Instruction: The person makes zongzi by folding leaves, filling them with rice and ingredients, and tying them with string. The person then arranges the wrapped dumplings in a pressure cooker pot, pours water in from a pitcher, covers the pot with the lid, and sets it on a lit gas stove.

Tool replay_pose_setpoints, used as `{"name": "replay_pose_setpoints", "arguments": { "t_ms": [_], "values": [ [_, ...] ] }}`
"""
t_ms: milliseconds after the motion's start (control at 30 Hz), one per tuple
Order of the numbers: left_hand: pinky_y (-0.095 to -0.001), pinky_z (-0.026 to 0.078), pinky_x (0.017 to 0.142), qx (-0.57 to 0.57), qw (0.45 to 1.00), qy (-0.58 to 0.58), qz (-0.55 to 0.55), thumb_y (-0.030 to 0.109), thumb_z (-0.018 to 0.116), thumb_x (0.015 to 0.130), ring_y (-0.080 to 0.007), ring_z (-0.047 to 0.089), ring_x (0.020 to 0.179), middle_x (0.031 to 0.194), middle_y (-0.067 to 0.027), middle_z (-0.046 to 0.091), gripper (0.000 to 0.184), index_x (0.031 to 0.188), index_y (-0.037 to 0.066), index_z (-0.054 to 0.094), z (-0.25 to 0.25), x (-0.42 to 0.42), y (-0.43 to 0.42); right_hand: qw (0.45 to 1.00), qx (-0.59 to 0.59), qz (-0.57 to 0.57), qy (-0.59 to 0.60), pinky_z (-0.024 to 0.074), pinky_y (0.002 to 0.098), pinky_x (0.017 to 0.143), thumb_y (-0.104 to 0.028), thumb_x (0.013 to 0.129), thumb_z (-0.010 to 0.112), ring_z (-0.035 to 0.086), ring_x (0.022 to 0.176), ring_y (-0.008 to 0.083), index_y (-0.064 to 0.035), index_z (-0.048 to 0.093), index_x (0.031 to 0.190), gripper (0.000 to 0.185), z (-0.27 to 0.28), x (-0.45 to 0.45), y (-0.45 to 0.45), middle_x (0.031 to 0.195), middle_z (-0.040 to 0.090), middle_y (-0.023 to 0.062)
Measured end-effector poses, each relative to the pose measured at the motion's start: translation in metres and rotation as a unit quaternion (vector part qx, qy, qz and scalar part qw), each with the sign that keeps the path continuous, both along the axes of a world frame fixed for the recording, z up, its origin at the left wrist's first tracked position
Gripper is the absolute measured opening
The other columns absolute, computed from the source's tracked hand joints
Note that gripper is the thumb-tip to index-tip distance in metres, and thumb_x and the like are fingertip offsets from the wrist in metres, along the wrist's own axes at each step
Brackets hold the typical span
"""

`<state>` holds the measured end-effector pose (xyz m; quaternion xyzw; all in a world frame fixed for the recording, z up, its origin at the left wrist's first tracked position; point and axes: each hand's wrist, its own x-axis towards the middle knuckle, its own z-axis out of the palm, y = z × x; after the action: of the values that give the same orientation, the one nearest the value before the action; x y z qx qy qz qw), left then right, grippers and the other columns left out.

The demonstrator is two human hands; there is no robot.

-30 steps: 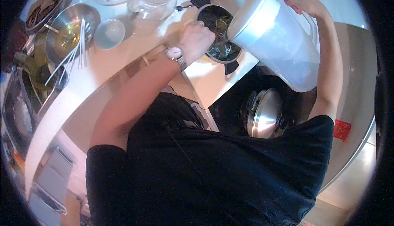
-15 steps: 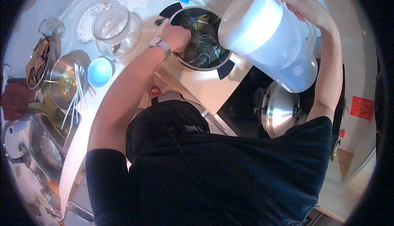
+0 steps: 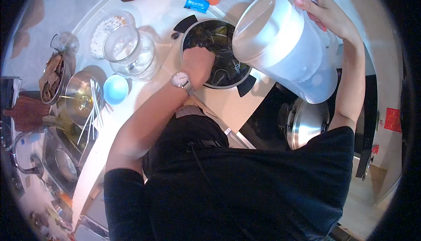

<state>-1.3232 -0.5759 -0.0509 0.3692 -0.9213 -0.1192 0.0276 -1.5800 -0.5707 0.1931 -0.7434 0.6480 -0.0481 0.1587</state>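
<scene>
My right hand [image 3: 318, 8] grips the handle of a large translucent plastic pitcher [image 3: 302, 61]. The pitcher is tilted, its mouth toward a black-handled pot [image 3: 252, 72], and liquid shows inside it. In the pot lie dark green leaf-wrapped dumplings [image 3: 219, 35] tied with white string, in dark liquid. My left hand [image 3: 199, 63], a watch [image 3: 180, 79] on its wrist, is closed over the pot's near left side. Its fingers curl downward; their tips and anything in them are hidden.
Left of the pot stand a glass jar [image 3: 123, 48], a light-blue bowl [image 3: 115, 89] and a metal bowl [image 3: 76, 96] with white chopsticks [image 3: 94, 105]. A blue-and-white packet [image 3: 196, 2] lies behind the pot. A lidded metal pan [image 3: 307, 125] sits on the black cooktop [image 3: 267, 114] at right.
My left hand has shifted right and nearer me, further over the pot, and its wrist has turned so the watch face shows. The pitcher stays tilted in my right hand. The camera view has shifted slightly.
</scene>
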Motion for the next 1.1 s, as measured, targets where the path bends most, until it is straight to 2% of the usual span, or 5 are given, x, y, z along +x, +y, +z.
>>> {"name": "replay_pose_setpoints", "arguments": {
  "t_ms": [300,433,700,967,1100],
  "values": [
    [-0.0461,0.053,0.082,0.112,0.993,0.038,-0.004,0.029,0.081,0.063,-0.0336,0.063,0.105,0.108,-0.0198,0.066,0.052,0.108,0.007,0.067,-0.003,-0.025,-0.019,0.998,0.006,-0.030,-0.059,0.0232,0.0187,0.036,-0.058,0.089,0.053,0.033,0.043,0.0013,-0.0079,0.056,0.087,0.050,0.017,-0.018,-0.001,0.055,0.036,-0.0072],
    [-0.0711,0.009,0.105,0.098,0.992,0.064,0.042,0.063,0.066,0.072,-0.0358,-0.005,0.145,0.158,-0.0163,-0.004,0.106,0.153,0.024,0.009,-0.046,-0.066,-0.003,0.993,-0.036,-0.074,-0.082,0.0248,0.0193,0.038,-0.057,0.090,0.053,0.032,0.042,0.0013,-0.0079,0.057,0.088,0.049,0.016,-0.016,0.004,0.055,0.037,-0.0079],
    [-0.0733,-0.001,0.102,0.155,0.984,-0.011,0.085,0.066,0.053,0.080,-0.0351,-0.018,0.144,0.157,-0.0141,-0.017,0.086,0.151,0.028,0.021,-0.063,-0.088,0.003,0.989,-0.018,-0.077,-0.125,0.0244,0.0190,0.039,-0.051,0.090,0.058,0.032,0.044,0.0009,-0.0079,0.057,0.087,0.044,0.022,-0.005,0.011,0.054,0.037,-0.0083],
    [-0.0661,0.015,0.107,0.017,0.998,0.054,0.021,0.047,0.073,0.073,-0.0322,0.016,0.144,0.154,-0.0202,0.022,0.088,0.145,0.014,0.036,-0.023,-0.046,0.005,0.967,-0.114,-0.063,-0.217,0.0205,0.0192,0.039,-0.047,0.094,0.055,0.027,0.045,0.0007,-0.0114,0.051,0.078,0.040,0.039,0.022,-0.043,0.055,0.033,-0.0102],
    [-0.0479,0.053,0.069,0.023,0.985,0.158,-0.060,0.016,0.066,0.067,-0.0311,0.069,0.074,0.076,-0.0141,0.069,0.012,0.073,0.006,0.071,-0.016,-0.025,0.001,0.910,-0.204,-0.044,-0.359,0.0214,0.0180,0.043,-0.043,0.097,0.052,0.029,0.049,0.0009,-0.0098,0.056,0.082,0.036,0.035,0.048,-0.111,0.058,0.036,-0.0092]
  ]
}}
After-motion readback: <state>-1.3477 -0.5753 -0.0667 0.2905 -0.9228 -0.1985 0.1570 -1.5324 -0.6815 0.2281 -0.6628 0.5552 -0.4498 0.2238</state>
